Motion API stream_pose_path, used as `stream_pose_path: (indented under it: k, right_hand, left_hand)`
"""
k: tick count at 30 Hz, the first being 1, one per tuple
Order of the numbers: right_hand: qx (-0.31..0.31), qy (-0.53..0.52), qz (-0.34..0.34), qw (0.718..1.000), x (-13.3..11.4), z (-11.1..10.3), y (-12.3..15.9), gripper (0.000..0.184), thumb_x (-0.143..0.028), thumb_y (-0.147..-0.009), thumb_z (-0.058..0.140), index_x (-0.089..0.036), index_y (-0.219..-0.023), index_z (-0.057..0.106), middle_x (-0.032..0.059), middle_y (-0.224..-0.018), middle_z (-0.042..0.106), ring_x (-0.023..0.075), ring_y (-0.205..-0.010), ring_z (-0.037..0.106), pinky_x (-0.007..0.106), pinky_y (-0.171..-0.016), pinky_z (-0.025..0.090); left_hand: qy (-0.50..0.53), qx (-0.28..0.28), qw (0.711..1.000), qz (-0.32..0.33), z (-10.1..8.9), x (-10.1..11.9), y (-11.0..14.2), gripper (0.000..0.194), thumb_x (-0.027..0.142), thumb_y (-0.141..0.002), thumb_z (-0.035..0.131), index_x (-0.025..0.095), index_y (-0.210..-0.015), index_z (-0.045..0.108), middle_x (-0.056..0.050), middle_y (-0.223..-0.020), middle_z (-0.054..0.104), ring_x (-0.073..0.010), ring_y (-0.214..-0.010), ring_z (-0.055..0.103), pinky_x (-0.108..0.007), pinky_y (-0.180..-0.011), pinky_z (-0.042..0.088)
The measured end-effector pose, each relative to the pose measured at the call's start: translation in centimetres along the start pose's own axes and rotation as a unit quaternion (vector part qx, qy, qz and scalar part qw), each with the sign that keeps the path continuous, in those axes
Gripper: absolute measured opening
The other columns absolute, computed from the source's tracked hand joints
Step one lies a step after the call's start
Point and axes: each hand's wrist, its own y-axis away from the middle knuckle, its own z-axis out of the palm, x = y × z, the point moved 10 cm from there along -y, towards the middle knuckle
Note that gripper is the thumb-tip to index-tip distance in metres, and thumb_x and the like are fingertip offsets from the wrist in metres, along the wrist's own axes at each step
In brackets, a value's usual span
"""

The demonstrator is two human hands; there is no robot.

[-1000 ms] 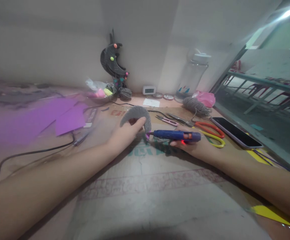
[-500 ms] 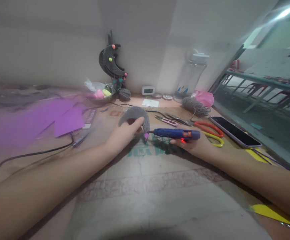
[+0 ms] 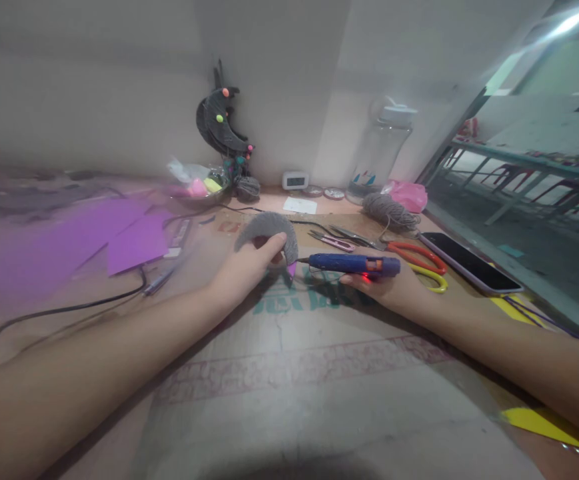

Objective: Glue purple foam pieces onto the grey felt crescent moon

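Observation:
My left hand (image 3: 256, 260) pinches a grey yarn-wrapped crescent (image 3: 272, 225) over the middle of the table. Its lower right tip is bare and purple (image 3: 292, 269). My right hand (image 3: 376, 280) grips a blue glue gun (image 3: 344, 263) with a red light glowing near its handle. The gun points left, its nozzle at the crescent's edge just above the purple tip; whether it touches I cannot tell. Part of the crescent lies hidden behind my left fingers and thumb.
Scissors (image 3: 412, 257), pink thread snips (image 3: 336, 241), grey yarn (image 3: 389, 210) and a phone (image 3: 469, 262) lie to the right. Purple sheets (image 3: 136, 243) and a black cord (image 3: 59, 305) are left. A water bottle (image 3: 379, 157), small clock (image 3: 295, 180) and dark crescent ornament (image 3: 219, 123) stand at the back.
The glue gun's nozzle has shifted slightly up along the crescent's edge, from the purple tip to just above it. Both hands keep their holds, and the view has shifted a little.

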Motion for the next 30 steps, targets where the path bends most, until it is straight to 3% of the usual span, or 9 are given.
stream_pose_path:
  k: [9,13,17,22,26,30]
  right_hand:
    - [0.023,-0.01,0.003,1.0,0.8,0.0,-0.1,0.03,-0.051,-0.076,0.07,-0.023,-0.072,0.06,0.0006,-0.066,0.063,0.0198,-0.064,0.06,0.03,-0.058,0.049]
    - [0.029,-0.013,-0.008,0.999,0.6,-0.2,-0.1,0.028,-0.05,-0.079,0.069,-0.022,-0.077,0.061,0.0014,-0.07,0.065,0.021,-0.066,0.062,0.031,-0.06,0.05]
    - [0.061,-0.051,-0.002,0.997,-0.1,-1.7,-0.4,0.022,-0.043,-0.084,0.064,-0.021,-0.082,0.063,0.0034,-0.076,0.069,0.0219,-0.073,0.067,0.032,-0.069,0.053]
    - [0.101,-0.132,0.04,0.985,0.2,-3.7,-0.9,0.033,-0.047,-0.092,0.052,-0.02,-0.081,0.067,0.0063,-0.082,0.071,0.0227,-0.083,0.067,0.034,-0.078,0.055]
    - [0.156,-0.176,0.027,0.972,-0.1,-5.5,-1.3,0.028,-0.049,-0.088,0.06,-0.022,-0.091,0.067,0.0075,-0.096,0.073,0.0251,-0.096,0.068,0.039,-0.091,0.053]
    - [0.154,-0.15,0.04,0.976,-0.2,-6.0,-3.8,0.03,-0.047,-0.082,0.068,-0.02,-0.095,0.069,0.0101,-0.099,0.074,0.0286,-0.099,0.068,0.043,-0.088,0.055]
  left_hand:
    - [0.012,0.008,0.999,0.042,-0.2,0.9,0.1,0.044,0.06,-0.083,0.045,0.024,-0.064,0.063,-0.004,-0.076,0.068,-0.0239,-0.081,0.063,-0.033,-0.079,0.045]
    - [0.024,-0.004,1.0,0.009,-0.1,0.1,0.0,0.049,0.066,-0.083,0.044,0.023,-0.068,0.062,-0.003,-0.077,0.068,-0.0252,-0.082,0.063,-0.035,-0.083,0.044]
    - [0.047,-0.018,0.999,-0.02,0.3,-0.4,-0.1,0.052,0.068,-0.082,0.044,0.022,-0.068,0.063,-0.004,-0.078,0.07,-0.0263,-0.084,0.065,-0.036,-0.085,0.043]
    - [0.05,-0.01,0.998,-0.023,0.5,-0.6,-0.2,0.052,0.069,-0.081,0.047,0.022,-0.069,0.066,-0.005,-0.078,0.073,-0.027,-0.083,0.065,-0.037,-0.084,0.044]
    - [0.049,0.002,0.998,-0.031,0.5,-0.9,-0.3,0.054,0.07,-0.08,0.046,0.022,-0.068,0.066,-0.005,-0.078,0.074,-0.028,-0.084,0.066,-0.038,-0.086,0.044]
    - [0.056,0.0,0.998,-0.02,0.5,-0.7,-0.3,0.05,0.068,-0.08,0.048,0.023,-0.073,0.067,-0.005,-0.081,0.075,-0.0282,-0.088,0.067,-0.037,-0.087,0.045]
